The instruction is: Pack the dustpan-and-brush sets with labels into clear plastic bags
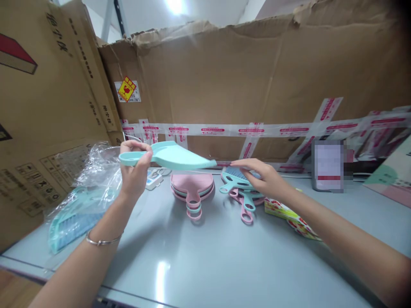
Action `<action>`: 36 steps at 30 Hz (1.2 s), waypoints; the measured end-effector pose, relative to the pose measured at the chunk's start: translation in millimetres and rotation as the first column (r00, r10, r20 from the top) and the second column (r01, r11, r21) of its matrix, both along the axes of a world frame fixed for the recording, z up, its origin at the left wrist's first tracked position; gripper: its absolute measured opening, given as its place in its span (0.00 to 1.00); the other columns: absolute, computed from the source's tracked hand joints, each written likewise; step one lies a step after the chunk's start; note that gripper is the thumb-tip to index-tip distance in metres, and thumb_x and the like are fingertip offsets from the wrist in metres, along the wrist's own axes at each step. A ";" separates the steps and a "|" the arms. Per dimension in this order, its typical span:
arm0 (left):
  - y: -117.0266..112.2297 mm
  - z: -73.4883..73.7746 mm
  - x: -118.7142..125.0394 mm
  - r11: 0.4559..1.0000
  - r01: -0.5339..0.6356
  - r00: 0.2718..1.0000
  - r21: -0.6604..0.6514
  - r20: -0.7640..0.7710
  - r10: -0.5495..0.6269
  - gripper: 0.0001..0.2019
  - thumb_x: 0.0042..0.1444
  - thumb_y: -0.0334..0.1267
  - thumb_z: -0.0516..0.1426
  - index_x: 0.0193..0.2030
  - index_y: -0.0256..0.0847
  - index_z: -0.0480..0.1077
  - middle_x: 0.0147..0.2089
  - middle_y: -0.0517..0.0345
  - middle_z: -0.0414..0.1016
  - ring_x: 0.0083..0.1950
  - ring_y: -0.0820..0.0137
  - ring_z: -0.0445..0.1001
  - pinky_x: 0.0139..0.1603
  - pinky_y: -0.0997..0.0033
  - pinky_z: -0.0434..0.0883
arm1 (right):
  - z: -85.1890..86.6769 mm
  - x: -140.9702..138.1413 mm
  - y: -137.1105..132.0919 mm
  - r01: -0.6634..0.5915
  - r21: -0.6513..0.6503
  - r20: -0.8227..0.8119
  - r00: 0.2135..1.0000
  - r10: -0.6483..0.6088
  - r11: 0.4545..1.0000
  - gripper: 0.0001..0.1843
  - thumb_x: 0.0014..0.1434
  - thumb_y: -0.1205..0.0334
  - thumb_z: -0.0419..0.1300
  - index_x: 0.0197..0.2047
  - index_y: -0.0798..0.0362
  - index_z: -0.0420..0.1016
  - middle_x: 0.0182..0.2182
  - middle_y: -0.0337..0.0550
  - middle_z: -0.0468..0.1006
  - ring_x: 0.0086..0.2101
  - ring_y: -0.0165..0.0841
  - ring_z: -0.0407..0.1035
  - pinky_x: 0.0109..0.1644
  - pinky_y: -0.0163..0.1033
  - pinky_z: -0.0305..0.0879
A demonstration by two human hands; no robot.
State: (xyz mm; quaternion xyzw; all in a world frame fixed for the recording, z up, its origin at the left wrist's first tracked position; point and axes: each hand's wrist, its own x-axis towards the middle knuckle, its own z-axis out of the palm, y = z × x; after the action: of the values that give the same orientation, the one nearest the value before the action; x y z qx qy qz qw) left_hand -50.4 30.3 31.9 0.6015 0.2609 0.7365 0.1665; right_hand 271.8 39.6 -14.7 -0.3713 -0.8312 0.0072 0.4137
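Left of your left fingers, on the table (199, 269), lies a clear plastic bag (104, 162) with a teal brush (58, 231) inside; keep your wrist free of that loose film. Your left hand (133, 171) pinches the handle of a teal dustpan (180, 155), thumb above and fingers curled around it. The pan is lifted, reaching rightward from those fingers; a firm thumb should stop its wide end dipping or twisting. Below and right of the left fingers sits a neat stack of dustpans (192, 182), handles toward you; hold the raised one level so it doesn't knock them. Just past the pan's front edge, your right hand (265, 175) is empty-looking, fingers extended and close together, above a pile of brushes (239, 185); whether they touch it, you cannot tell from here. Those handles overlap, so gripping one alone would disturb the others least. Right of the pile, under your forearm, lies a patterned packet (278, 208).
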 end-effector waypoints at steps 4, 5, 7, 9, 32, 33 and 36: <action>-9.0 10.8 11.6 0.924 0.354 0.935 -0.141 0.062 -0.349 0.11 0.44 0.34 0.58 0.34 0.44 0.59 0.26 0.63 0.71 0.23 0.74 0.65 0.21 0.74 0.62 | 17.0 -16.3 -30.0 0.051 -0.094 -0.171 0.983 -0.066 0.994 0.14 0.60 0.60 0.52 0.47 0.49 0.73 0.47 0.44 0.76 0.48 0.37 0.69 0.54 0.46 0.65; -12.8 12.7 16.2 0.908 0.377 0.926 -0.185 0.045 -0.376 0.09 0.45 0.34 0.57 0.33 0.43 0.59 0.26 0.63 0.71 0.22 0.74 0.65 0.21 0.74 0.63 | 19.8 -19.4 -37.0 0.051 -0.119 -0.191 0.979 -0.073 0.992 0.14 0.60 0.59 0.52 0.47 0.49 0.72 0.47 0.44 0.76 0.49 0.37 0.69 0.55 0.46 0.64; -19.8 16.5 25.4 0.876 0.405 0.912 -0.263 0.045 -0.408 0.06 0.49 0.35 0.55 0.34 0.43 0.60 0.27 0.63 0.71 0.22 0.74 0.66 0.22 0.73 0.64 | 24.0 -24.8 -49.8 0.046 -0.181 -0.230 0.969 -0.088 0.982 0.14 0.60 0.57 0.53 0.48 0.48 0.72 0.48 0.44 0.74 0.49 0.37 0.68 0.54 0.46 0.65; -24.2 20.5 34.4 0.844 0.442 0.894 -0.304 0.072 -0.443 0.08 0.52 0.37 0.54 0.39 0.43 0.62 0.27 0.63 0.72 0.24 0.73 0.68 0.23 0.74 0.65 | 25.5 -29.7 -60.2 0.034 -0.288 -0.296 0.947 -0.123 0.957 0.15 0.60 0.54 0.54 0.49 0.48 0.71 0.50 0.45 0.72 0.47 0.38 0.69 0.46 0.43 0.70; -52.3 -74.7 55.8 0.871 -0.311 0.353 -0.379 -0.898 -0.264 0.45 0.47 0.57 0.58 0.68 0.40 0.47 0.71 0.36 0.40 0.70 0.41 0.43 0.64 0.33 0.46 | -7.4 -20.4 -84.1 -0.277 -0.645 -0.761 0.316 -0.567 0.712 0.25 0.37 0.54 0.73 0.38 0.52 0.71 0.27 0.38 0.79 0.25 0.35 0.74 0.25 0.32 0.71; -53.2 -75.9 56.6 0.885 -0.302 0.329 -0.354 -0.910 -0.251 0.45 0.46 0.55 0.60 0.68 0.41 0.48 0.71 0.37 0.41 0.70 0.41 0.44 0.63 0.34 0.48 | -6.1 -20.7 -84.8 -0.286 -0.645 -0.762 0.307 -0.570 0.709 0.26 0.35 0.55 0.73 0.38 0.52 0.71 0.28 0.39 0.79 0.26 0.35 0.74 0.25 0.32 0.72; -45.7 -74.8 50.3 0.918 -0.245 0.312 -0.311 -0.922 -0.229 0.38 0.48 0.44 0.60 0.66 0.42 0.53 0.69 0.38 0.47 0.69 0.46 0.50 0.63 0.43 0.57 | -4.7 -20.9 -87.4 -0.313 -0.658 -0.752 0.315 -0.578 0.685 0.26 0.33 0.58 0.74 0.37 0.50 0.71 0.30 0.38 0.80 0.27 0.36 0.75 0.25 0.31 0.72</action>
State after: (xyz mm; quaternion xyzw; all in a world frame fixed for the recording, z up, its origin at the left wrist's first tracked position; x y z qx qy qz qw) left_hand -0.1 -15.4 -42.9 0.8687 0.4543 0.1731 0.0952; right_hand 250.9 -47.8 -19.4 -0.4976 -0.3167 0.5019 0.6326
